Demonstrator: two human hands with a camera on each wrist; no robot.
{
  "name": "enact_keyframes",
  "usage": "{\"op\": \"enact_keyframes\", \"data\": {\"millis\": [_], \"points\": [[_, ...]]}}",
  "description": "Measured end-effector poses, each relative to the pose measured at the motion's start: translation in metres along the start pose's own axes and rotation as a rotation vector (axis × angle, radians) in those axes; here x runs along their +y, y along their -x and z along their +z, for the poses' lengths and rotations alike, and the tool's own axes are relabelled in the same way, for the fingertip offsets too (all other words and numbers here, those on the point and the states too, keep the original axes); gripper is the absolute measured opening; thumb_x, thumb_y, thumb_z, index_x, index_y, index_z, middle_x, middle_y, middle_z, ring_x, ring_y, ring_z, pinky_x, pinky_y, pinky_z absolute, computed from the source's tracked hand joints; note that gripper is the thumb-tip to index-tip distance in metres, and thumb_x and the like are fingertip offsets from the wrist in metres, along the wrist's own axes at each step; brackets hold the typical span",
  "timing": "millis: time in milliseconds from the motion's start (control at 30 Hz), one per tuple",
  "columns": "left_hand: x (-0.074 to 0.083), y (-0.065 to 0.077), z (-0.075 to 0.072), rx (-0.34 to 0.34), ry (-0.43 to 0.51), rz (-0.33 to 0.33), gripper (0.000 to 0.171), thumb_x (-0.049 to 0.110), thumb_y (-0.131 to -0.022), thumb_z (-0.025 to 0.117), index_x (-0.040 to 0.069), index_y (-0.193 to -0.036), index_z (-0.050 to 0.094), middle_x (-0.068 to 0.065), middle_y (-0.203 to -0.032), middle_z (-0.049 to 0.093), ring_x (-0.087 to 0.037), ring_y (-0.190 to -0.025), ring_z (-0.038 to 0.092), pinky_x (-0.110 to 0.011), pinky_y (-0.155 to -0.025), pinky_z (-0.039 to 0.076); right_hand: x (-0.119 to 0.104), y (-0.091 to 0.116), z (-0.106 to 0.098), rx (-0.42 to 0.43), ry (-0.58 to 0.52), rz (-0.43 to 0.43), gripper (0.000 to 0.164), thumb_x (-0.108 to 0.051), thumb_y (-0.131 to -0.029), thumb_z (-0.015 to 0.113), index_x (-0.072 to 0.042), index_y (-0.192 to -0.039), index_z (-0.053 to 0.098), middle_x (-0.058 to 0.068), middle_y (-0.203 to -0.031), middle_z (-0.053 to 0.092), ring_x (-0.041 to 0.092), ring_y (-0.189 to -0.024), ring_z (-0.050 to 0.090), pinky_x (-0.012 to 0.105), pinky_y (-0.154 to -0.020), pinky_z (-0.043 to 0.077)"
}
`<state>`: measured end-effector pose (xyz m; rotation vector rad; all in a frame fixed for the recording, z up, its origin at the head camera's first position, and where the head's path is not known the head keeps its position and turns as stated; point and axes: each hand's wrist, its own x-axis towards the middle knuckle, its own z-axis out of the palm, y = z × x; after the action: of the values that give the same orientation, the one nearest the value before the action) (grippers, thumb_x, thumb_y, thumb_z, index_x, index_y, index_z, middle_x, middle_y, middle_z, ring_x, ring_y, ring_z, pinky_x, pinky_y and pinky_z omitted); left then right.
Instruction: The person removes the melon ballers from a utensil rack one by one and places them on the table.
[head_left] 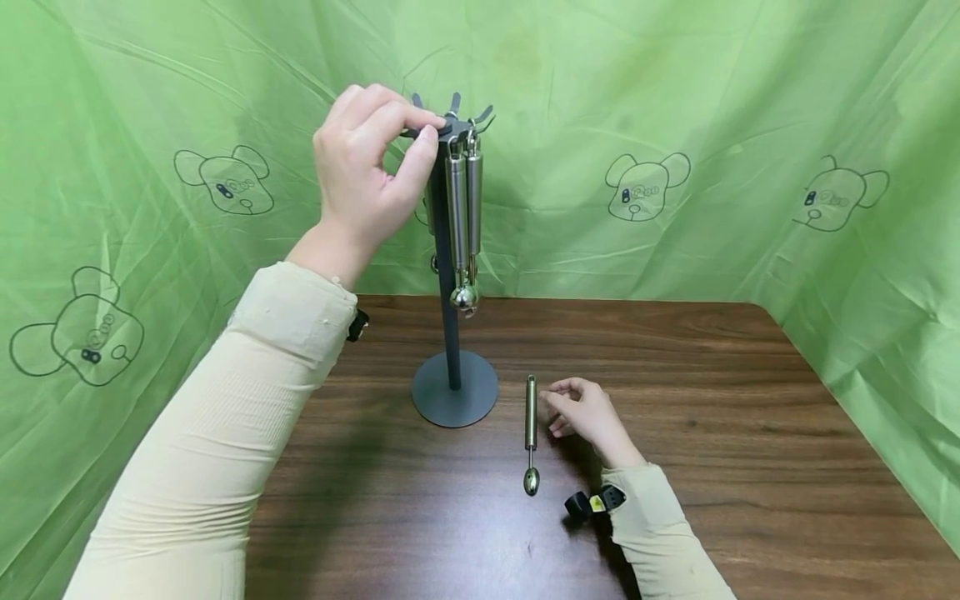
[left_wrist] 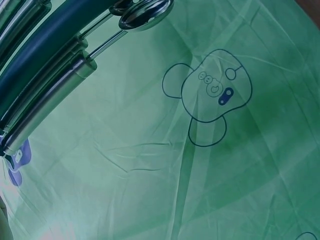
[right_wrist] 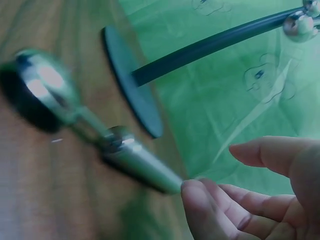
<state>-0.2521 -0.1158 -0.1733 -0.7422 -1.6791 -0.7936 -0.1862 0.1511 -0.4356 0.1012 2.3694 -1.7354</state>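
My left hand [head_left: 367, 154] is raised at the top of a dark metal rack [head_left: 448, 317], thumb and forefinger pinching one of its hooks. Steel utensils [head_left: 465, 208] with tube handles and rounded bowls hang from other hooks, right beside the left fingers. A small steel scoop [head_left: 531, 425] with an oval bowl lies on the table, its handle pointing away from me. Just right of that handle is my right hand [head_left: 588, 417], fingers loosely bent and holding nothing. In the right wrist view, one fingertip [right_wrist: 195, 197] is right at the scoop's handle end [right_wrist: 167, 177].
The rack's round base [head_left: 427, 408] rests on the brown wood-grain table [head_left: 712, 433], left of the scoop. Green sheeting [head_left: 562, 83] with printed mouse-like faces surrounds the table at the back and sides. Black wrist cameras are strapped at both cuffs.
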Motion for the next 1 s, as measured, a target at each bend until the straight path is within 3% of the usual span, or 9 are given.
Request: {"op": "enact_keyframes", "data": {"millis": [100,300,533,800,1000], "points": [[0.001,0.000,0.001,-0.001,0.012,-0.005,0.033,0.028,-0.087,0.053,0.006,-0.085,0.078,-0.011,-0.081,0.071,-0.028,-0.079,0.057,-0.028,-0.076,0.040,-0.014,0.001,-0.004,0.025,0.030,-0.049,0.038,-0.019,-0.092,0.067,0.009,-0.117,0.060,0.022,-0.088,0.069,0.017,-0.056,0.067,0.032,-0.057,0.060],[0.002,-0.001,0.003,-0.002,0.037,-0.024,0.031,0.025,-0.086,0.053,0.007,-0.085,0.078,-0.011,-0.082,0.072,-0.030,-0.081,0.059,-0.028,-0.076,0.041,-0.048,0.007,-0.009,0.048,0.013,-0.138,0.038,-0.020,-0.092,0.067,0.007,-0.118,0.062,0.014,-0.084,0.070,0.018,-0.064,0.070,0.036,-0.066,0.061],[0.001,-0.002,0.003,-0.025,0.063,-0.007,0.031,0.023,-0.086,0.051,0.005,-0.085,0.077,-0.012,-0.083,0.073,-0.030,-0.081,0.061,-0.028,-0.078,0.043,-0.085,0.012,-0.009,0.012,-0.040,-0.249,0.037,-0.020,-0.093,0.067,0.005,-0.120,0.062,0.029,-0.101,0.070,0.017,-0.074,0.072,0.038,-0.076,0.061],[0.000,-0.004,0.003,-0.040,0.070,0.000,0.033,0.021,-0.086,0.049,0.004,-0.085,0.077,-0.013,-0.084,0.073,-0.030,-0.081,0.061,-0.028,-0.077,0.043,-0.125,0.017,-0.006,-0.020,-0.086,-0.386,0.031,-0.017,-0.092,0.067,0.002,-0.117,0.065,0.025,-0.108,0.071,0.021,-0.086,0.073,0.031,-0.080,0.060],[-0.002,-0.004,0.003,-0.039,0.116,-0.017,0.031,0.016,-0.084,0.048,0.003,-0.085,0.076,-0.014,-0.086,0.074,-0.029,-0.077,0.060,-0.027,-0.073,0.040,-0.155,0.022,-0.001,-0.053,-0.131,-0.488,0.030,-0.014,-0.091,0.069,0.000,-0.118,0.067,0.022,-0.111,0.071,0.015,-0.087,0.073,0.034,-0.084,0.060]]}}
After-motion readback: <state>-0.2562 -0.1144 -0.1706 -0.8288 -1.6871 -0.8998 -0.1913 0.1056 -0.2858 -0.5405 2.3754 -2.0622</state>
